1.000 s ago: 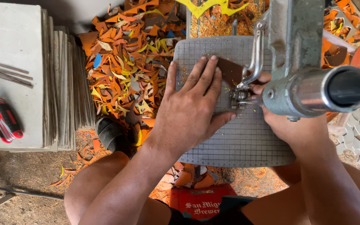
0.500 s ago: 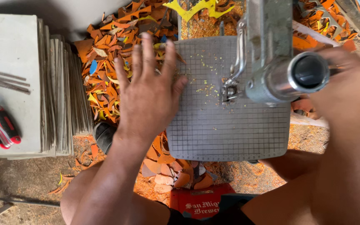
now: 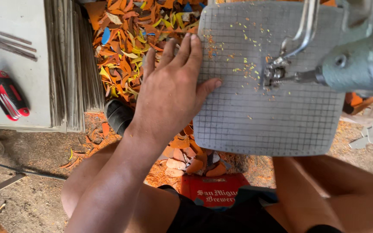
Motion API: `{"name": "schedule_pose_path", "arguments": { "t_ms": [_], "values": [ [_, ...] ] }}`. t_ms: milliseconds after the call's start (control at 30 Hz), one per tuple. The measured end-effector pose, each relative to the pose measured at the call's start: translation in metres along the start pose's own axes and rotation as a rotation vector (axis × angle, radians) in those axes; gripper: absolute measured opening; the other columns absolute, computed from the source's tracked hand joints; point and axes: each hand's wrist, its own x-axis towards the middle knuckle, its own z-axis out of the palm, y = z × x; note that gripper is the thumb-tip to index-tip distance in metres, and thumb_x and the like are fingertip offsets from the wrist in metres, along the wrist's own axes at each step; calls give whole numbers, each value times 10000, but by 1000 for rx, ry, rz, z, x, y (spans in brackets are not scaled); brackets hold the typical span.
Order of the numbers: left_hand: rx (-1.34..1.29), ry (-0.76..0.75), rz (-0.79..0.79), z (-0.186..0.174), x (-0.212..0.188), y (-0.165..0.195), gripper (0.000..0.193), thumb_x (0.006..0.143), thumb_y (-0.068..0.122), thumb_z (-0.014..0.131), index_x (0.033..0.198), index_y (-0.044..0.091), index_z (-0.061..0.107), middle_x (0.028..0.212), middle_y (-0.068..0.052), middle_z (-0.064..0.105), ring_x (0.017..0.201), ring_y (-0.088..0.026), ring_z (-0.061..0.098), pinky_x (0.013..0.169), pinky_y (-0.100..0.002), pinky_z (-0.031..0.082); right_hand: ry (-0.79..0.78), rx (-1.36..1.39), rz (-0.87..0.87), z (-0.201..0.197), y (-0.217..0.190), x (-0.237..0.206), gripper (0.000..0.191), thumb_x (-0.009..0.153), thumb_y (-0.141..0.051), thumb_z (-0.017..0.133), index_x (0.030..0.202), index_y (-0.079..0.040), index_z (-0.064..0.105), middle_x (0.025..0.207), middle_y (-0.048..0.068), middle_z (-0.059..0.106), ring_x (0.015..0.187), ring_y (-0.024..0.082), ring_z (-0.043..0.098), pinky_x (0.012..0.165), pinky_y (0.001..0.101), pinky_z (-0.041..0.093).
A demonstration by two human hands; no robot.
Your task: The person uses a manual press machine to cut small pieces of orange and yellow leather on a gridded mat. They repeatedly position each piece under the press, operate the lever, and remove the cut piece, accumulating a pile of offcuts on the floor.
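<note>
The left hand [image 3: 169, 92] lies flat and open, palm down, fingers spread, grasping nothing. Its fingertips and thumb rest on the left edge of the gridded saw table [image 3: 264, 112]; the rest of the palm hangs past that edge, above the heap of orange, yellow and blue offcuts [image 3: 130, 47] on the ground. The right hand is out of view, so I cannot tell whether it is open or holding anything; only the right forearm shows at the lower right.

To the right of the left hand's fingertips, well clear of them, the blade clamp and guard [image 3: 277, 71] of the scroll saw stand over the table, carried by the grey machine arm [image 3: 359, 64]. No workpiece lies on the table; only fine orange and yellow crumbs [image 3: 238, 64] are scattered between the fingertips and the blade.

The step in hand looks like clearing the table surface. To do it well, the flat hand should sweep the crumbs away from the blade and off the near left edge, keeping the fingers together and low, and never drawing across the blade line.

Far to the left of the hand, a stack of grey sheets [image 3: 72, 64] bears a red-handled tool [image 3: 5, 95] and thin metal rods [image 3: 7, 41].
</note>
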Motion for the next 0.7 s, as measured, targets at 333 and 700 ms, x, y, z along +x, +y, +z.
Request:
{"name": "schedule_pose_path", "arguments": {
  "t_ms": [333, 700],
  "values": [
    [-11, 40, -6, -5, 6, -9, 797, 902, 476, 723, 1442, -63, 493, 1452, -233, 567, 1379, -397, 506, 1138, -632, 336, -120, -18, 56, 7, -95, 24, 204, 987, -193, 704, 1146, -66, 710, 1147, 135, 734, 1001, 323, 716, 842, 428, 568],
    [19, 171, 7, -27, -17, 10, 625, 848, 364, 763, 1328, -7, 613, 1347, -214, 639, 1259, -403, 588, 1100, -627, 380, -606, 161, -745, -31, -56, -154, 131, 998, -165, 638, 1116, -126, 679, 1175, 95, 714, 1025, 333, 705, 837, 445, 572]
  ]
}}
